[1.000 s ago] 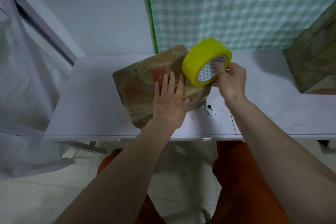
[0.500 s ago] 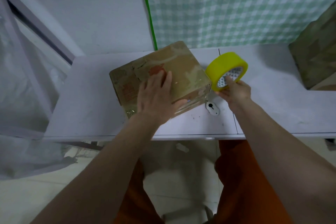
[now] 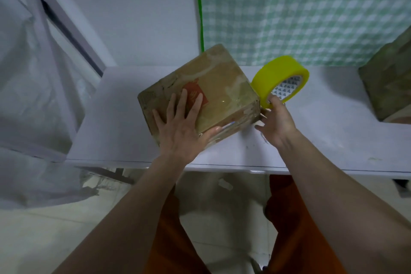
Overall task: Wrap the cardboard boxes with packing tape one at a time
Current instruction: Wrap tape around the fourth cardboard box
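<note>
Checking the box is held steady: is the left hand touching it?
Touching. The head view shows the left hand lying flat on the box top.

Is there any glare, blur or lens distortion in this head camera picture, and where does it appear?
Head view: a small bright glare spot sits on the taped top of the cardboard box; the wide-angle lens bends the table edge and makes the forearms look large; the plastic sheet at left looks soft and smeared; the tape roll casts a faint shadow on the table; lighting is dim and bluish.
</note>
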Available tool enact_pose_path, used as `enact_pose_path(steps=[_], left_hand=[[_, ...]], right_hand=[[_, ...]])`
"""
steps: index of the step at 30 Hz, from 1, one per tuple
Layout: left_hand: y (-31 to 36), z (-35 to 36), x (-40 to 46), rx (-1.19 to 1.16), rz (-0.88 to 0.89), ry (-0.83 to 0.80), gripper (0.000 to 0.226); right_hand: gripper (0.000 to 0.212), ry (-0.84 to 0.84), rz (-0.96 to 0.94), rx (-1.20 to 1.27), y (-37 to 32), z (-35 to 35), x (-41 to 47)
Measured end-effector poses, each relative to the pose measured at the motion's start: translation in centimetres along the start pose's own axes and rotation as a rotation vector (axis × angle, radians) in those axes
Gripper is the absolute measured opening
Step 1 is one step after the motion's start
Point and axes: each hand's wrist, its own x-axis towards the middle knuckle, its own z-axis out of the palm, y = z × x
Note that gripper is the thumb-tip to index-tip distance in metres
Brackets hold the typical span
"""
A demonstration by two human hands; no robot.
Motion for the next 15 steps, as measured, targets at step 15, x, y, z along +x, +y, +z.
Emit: enact_pose_path(steps=[15], left_hand=[[2.5,-6.4,0.8,-0.924,0.132,0.278,0.086]], right_hand=[[0.040,0.249,-0.666,-0.687,-4.9,8.2,-10.0]])
